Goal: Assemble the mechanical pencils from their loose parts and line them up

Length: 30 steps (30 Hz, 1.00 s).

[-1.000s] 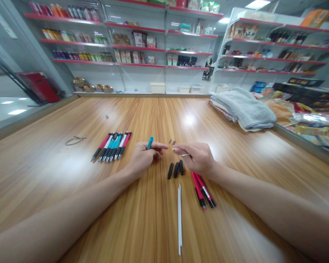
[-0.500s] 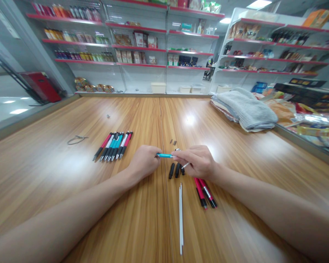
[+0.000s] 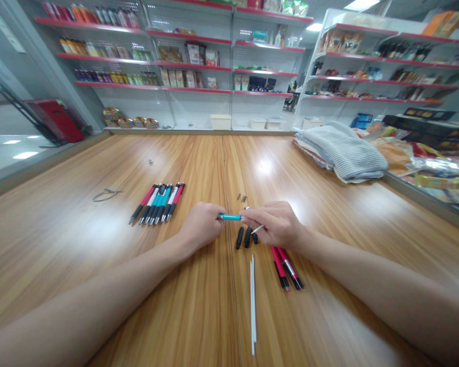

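the left hand (image 3: 202, 223) grips a blue pen barrel (image 3: 230, 217) between the two hands, its left end lost in the fist. the right hand (image 3: 278, 223) covers the other end and clasps a white stick (image 3: 257, 229), mostly concealed; it also hides the far ends of two pink barrels (image 3: 282, 267).

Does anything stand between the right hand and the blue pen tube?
Nothing visible does: the right hand meets one end of the blue pen tube, and the left hand holds the other. The black tubes lie nearer the camera.
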### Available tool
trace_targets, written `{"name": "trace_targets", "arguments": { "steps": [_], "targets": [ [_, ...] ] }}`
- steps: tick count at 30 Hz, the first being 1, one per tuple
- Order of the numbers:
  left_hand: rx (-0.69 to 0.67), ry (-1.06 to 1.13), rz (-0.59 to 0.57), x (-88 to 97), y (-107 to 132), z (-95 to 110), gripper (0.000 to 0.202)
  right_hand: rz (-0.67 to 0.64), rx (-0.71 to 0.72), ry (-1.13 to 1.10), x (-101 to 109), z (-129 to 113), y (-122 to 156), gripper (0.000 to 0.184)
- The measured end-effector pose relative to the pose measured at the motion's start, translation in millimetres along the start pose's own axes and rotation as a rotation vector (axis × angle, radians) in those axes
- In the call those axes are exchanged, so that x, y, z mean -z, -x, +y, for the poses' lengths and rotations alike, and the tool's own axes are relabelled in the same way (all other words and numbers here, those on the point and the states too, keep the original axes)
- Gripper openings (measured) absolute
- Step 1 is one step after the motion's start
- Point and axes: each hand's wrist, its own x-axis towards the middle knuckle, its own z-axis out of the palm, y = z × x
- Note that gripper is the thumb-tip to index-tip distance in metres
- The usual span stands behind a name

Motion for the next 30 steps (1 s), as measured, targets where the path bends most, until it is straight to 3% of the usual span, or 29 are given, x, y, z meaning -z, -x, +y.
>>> {"name": "trace_targets", "arguments": {
  "steps": [2,5,10,23,30],
  "targets": [
    [-0.052,0.109,0.012,1.7,1.4,0.9,0.018,-0.004,-0.012,0.001,0.4,0.2,-0.6,0.018],
    [-0.237,0.275,0.006,3.3,3.6,1.8,0.022,0.006,-0.049,0.014,-0.1,0.7,-1.0,0.017],
    [-0.462,0.268,0.022,1.5,5.8,3.2,0.022,-0.017,-0.081,-0.019,-2.1,0.8,-1.4,0.019],
    [-0.46,0.12,0.014,-6.4,5.2,2.1,0.014,-0.044,0.009,0.058,-0.2,4.2,0.0,0.024],
    [-0.432,0.105,-0.016,-4.0,5.5,3.4,0.012,-0.067,-0.024,0.013,-1.1,1.9,-1.4,0.027]
  ]
}}
